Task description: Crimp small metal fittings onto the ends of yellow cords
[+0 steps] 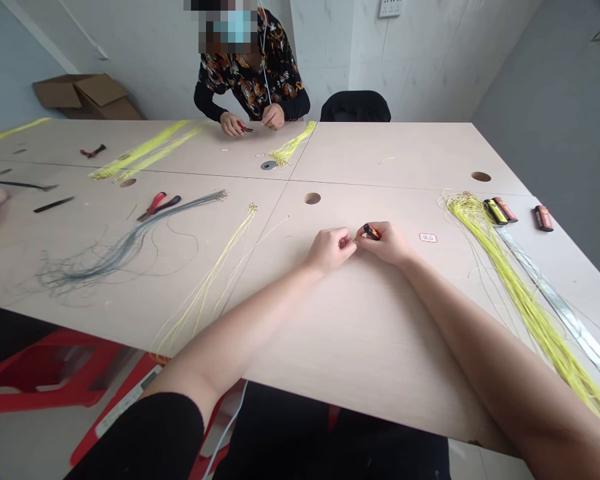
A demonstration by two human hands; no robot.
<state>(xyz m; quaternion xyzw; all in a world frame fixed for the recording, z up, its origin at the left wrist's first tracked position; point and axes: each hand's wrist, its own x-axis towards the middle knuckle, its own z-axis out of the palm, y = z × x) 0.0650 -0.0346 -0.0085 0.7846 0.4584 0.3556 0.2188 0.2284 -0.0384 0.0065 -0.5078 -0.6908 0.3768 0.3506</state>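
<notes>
My left hand (331,249) is closed in a pinch near the middle of the table. What its fingertips hold is too small to make out. Almost touching it, my right hand (387,243) is curled around a short, dark, rounded piece with an orange mark (371,232). It looks like a tool handle, and the rest is hidden in the fingers. A tiny golden bit shows between the two hands. Left of my hands lie a few thin yellow cords (225,255) with small metal ends. A thick bundle of yellow cords (510,267) lies to the right.
Grey cords (145,233) and red-and-black pliers (159,206) lie on the left. Battery-like cylinders (501,210) and a small red-edged label (429,237) are on the right. Across the table (380,347), a person (255,80) handles small pliers beside more yellow cords (294,145). A table hole (313,199) lies ahead.
</notes>
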